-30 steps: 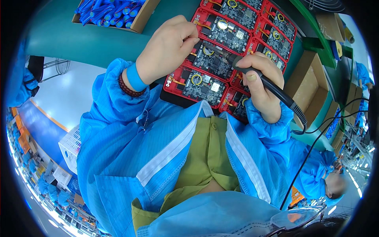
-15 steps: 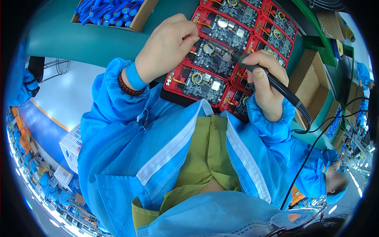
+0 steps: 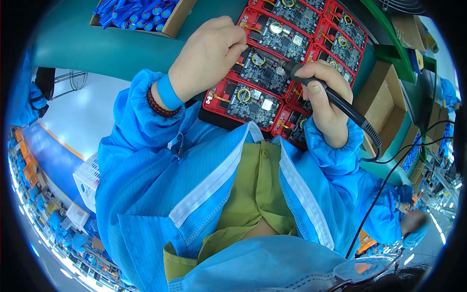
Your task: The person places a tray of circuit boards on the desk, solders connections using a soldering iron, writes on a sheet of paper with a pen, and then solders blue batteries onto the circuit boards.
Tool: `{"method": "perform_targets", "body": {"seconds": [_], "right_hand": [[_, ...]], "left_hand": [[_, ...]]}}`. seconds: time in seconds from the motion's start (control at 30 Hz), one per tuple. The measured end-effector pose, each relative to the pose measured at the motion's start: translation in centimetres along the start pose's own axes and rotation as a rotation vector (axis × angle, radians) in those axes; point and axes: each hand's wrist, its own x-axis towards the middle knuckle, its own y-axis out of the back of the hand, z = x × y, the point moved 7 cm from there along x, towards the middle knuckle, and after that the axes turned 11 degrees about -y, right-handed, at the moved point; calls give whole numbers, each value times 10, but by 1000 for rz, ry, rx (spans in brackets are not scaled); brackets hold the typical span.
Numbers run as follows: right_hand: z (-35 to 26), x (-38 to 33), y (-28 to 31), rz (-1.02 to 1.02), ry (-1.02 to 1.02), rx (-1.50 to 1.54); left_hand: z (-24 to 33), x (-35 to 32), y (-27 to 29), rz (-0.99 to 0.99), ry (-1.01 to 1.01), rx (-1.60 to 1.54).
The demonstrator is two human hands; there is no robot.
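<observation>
My right hand (image 3: pixel 330 97) grips a soldering iron (image 3: pixel 346 108) by its black handle. Its metal shaft points left across a circuit board (image 3: pixel 262 75) in a red case, toward my left hand. At that case's left end, my left hand (image 3: pixel 208 54) is closed in a pinch; whatever lies between thumb and finger is hidden. The iron's tip cannot be made out clearly. A nearer red case (image 3: pixel 233 113) holds a similar board with a yellow ring and an orange ribbon. Several more such cases stand in rows beyond and to the right.
An open carton (image 3: pixel 172 24) of blue cylindrical cells with wires stands at the far left on the green table (image 3: pixel 97 56). To the right is another cardboard box (image 3: pixel 382 104) beside a green rack (image 3: pixel 396 36). The iron's black cable (image 3: pixel 384 182) trails down the right. A person in blue (image 3: pixel 382 209) sits at right.
Both hands hold nearly the same pose. The iron and my right fingers have shifted very slightly left; the whole scene is displaced by a few pixels.
</observation>
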Motion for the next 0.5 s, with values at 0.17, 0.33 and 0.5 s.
{"method": "perform_targets", "body": {"seconds": [0.17,0.33,0.5], "right_hand": [[-5,1,-2,-50,72,-90],[-7,-3,7,2,87,-14],[-11,-26,30,196,124,146]], "left_hand": [[5,2,1,9,-47,49],[7,3,2,7,-52,70],[9,2,3,4,-74,96]]}}
